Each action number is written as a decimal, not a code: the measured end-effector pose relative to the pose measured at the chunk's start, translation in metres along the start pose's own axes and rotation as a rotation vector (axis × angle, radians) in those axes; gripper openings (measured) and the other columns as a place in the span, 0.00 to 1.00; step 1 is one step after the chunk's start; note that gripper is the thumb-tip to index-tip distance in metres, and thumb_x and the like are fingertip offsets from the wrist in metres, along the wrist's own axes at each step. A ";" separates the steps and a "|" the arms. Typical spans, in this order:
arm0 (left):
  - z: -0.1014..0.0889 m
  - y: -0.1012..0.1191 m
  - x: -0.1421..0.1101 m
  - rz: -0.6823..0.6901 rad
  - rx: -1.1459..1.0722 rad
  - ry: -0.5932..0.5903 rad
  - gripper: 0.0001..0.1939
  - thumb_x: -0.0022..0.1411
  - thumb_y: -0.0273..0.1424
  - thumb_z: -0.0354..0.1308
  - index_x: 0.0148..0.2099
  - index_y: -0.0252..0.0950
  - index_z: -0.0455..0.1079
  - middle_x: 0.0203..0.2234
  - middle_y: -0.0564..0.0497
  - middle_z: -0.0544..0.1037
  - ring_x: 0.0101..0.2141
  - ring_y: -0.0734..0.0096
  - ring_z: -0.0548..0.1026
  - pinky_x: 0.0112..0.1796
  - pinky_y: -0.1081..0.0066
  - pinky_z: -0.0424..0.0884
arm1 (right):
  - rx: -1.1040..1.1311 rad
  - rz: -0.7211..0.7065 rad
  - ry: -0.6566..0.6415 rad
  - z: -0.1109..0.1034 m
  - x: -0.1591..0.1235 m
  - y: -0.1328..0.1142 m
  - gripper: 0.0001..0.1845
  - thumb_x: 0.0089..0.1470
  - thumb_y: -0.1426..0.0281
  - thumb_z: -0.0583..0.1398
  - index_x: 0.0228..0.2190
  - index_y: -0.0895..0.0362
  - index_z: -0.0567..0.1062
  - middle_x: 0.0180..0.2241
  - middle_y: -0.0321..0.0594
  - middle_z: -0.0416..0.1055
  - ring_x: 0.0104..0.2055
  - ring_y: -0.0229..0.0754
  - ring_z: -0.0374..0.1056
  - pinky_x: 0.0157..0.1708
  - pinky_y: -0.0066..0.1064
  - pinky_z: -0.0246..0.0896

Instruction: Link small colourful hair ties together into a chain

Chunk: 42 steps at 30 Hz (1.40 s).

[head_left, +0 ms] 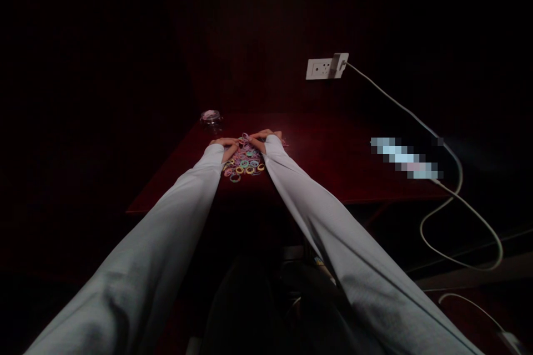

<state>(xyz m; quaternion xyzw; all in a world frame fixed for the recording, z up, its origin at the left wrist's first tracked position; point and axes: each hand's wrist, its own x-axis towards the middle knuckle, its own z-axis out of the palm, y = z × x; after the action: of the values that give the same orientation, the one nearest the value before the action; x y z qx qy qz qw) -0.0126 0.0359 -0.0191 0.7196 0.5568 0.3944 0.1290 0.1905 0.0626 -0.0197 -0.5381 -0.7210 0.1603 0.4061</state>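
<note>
Multicoloured bands (250,154), any print illegible, between left hand (229,143) and right hand (261,136).

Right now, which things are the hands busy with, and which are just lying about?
Busy:
- left hand and right hand, at the pile
- pile of colourful rings, between and in front of them

Lying about, it seems:
- small container, farther back, untouched
- blurred-out thing on the right; can't tell what
- white cable, running from the wall socket

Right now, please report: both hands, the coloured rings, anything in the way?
Left hand and right hand at heap's far end, grip unclear. Coloured rings heaped on table. Container beyond left hand, seemingly not blocking.
</note>
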 end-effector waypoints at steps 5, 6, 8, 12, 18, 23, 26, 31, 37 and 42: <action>0.001 0.008 -0.005 0.069 -0.084 0.100 0.10 0.66 0.38 0.58 0.35 0.41 0.78 0.57 0.49 0.85 0.57 0.56 0.82 0.63 0.61 0.73 | 0.006 -0.059 -0.018 0.004 0.004 0.002 0.11 0.66 0.57 0.66 0.42 0.44 0.89 0.48 0.38 0.81 0.60 0.47 0.65 0.61 0.40 0.53; 0.000 0.010 -0.006 0.099 -0.086 0.096 0.10 0.67 0.38 0.57 0.37 0.41 0.77 0.58 0.49 0.84 0.58 0.57 0.81 0.62 0.61 0.73 | 0.023 -0.072 -0.016 0.005 0.004 0.002 0.10 0.66 0.57 0.66 0.42 0.44 0.89 0.47 0.38 0.81 0.60 0.47 0.65 0.61 0.39 0.54; -0.003 0.014 -0.009 0.152 -0.060 0.079 0.09 0.69 0.38 0.57 0.42 0.41 0.75 0.60 0.48 0.82 0.58 0.59 0.81 0.61 0.62 0.74 | 0.055 -0.091 -0.013 0.007 0.005 0.002 0.10 0.66 0.58 0.67 0.41 0.45 0.89 0.46 0.39 0.81 0.61 0.48 0.66 0.61 0.39 0.55; -0.009 0.022 -0.012 0.208 0.060 0.067 0.11 0.72 0.40 0.55 0.48 0.41 0.75 0.60 0.47 0.82 0.58 0.59 0.79 0.61 0.60 0.70 | 0.063 -0.096 -0.032 0.009 0.006 0.002 0.07 0.63 0.60 0.69 0.39 0.45 0.89 0.45 0.37 0.82 0.60 0.47 0.68 0.62 0.41 0.56; -0.005 0.012 -0.005 0.215 0.140 0.038 0.12 0.73 0.40 0.54 0.44 0.42 0.77 0.56 0.48 0.83 0.56 0.58 0.77 0.61 0.60 0.68 | 0.112 -0.117 -0.085 0.006 0.002 -0.004 0.13 0.63 0.53 0.68 0.39 0.46 0.89 0.43 0.39 0.81 0.58 0.47 0.65 0.61 0.41 0.53; -0.003 -0.001 -0.001 0.293 0.167 0.078 0.13 0.73 0.39 0.54 0.39 0.41 0.76 0.51 0.46 0.84 0.51 0.58 0.79 0.57 0.60 0.70 | 0.147 -0.072 -0.082 0.007 0.003 -0.004 0.13 0.60 0.55 0.69 0.37 0.49 0.90 0.43 0.41 0.82 0.58 0.50 0.65 0.60 0.42 0.55; -0.004 -0.001 -0.003 0.349 0.157 0.118 0.13 0.74 0.39 0.53 0.40 0.41 0.75 0.49 0.46 0.84 0.49 0.59 0.79 0.56 0.60 0.71 | 0.195 -0.032 -0.064 0.010 0.006 0.001 0.09 0.59 0.58 0.71 0.35 0.49 0.89 0.41 0.41 0.82 0.59 0.52 0.65 0.61 0.43 0.57; -0.004 0.003 -0.006 0.391 0.142 0.161 0.12 0.75 0.38 0.53 0.40 0.41 0.74 0.48 0.47 0.84 0.48 0.59 0.79 0.54 0.58 0.72 | 0.232 -0.022 -0.071 0.014 0.008 0.007 0.02 0.55 0.67 0.73 0.33 0.48 0.88 0.39 0.36 0.81 0.58 0.51 0.65 0.65 0.44 0.55; -0.003 0.005 -0.006 0.414 0.142 0.156 0.12 0.75 0.36 0.53 0.39 0.41 0.73 0.46 0.48 0.84 0.48 0.60 0.79 0.54 0.59 0.71 | 0.273 -0.054 -0.082 0.016 0.008 0.008 0.04 0.60 0.64 0.70 0.36 0.47 0.89 0.42 0.37 0.82 0.59 0.51 0.66 0.65 0.44 0.55; 0.004 -0.004 0.000 0.400 0.142 0.196 0.12 0.74 0.37 0.54 0.38 0.41 0.73 0.45 0.48 0.84 0.45 0.61 0.79 0.52 0.59 0.71 | 0.270 -0.030 -0.056 0.018 0.010 0.007 0.18 0.67 0.53 0.63 0.33 0.48 0.88 0.39 0.37 0.81 0.57 0.50 0.65 0.64 0.44 0.54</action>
<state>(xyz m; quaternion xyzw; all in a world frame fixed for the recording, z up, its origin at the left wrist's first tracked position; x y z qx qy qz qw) -0.0125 0.0389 -0.0245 0.7811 0.4395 0.4398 -0.0574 0.1802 0.0777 -0.0315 -0.4629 -0.7120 0.2647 0.4568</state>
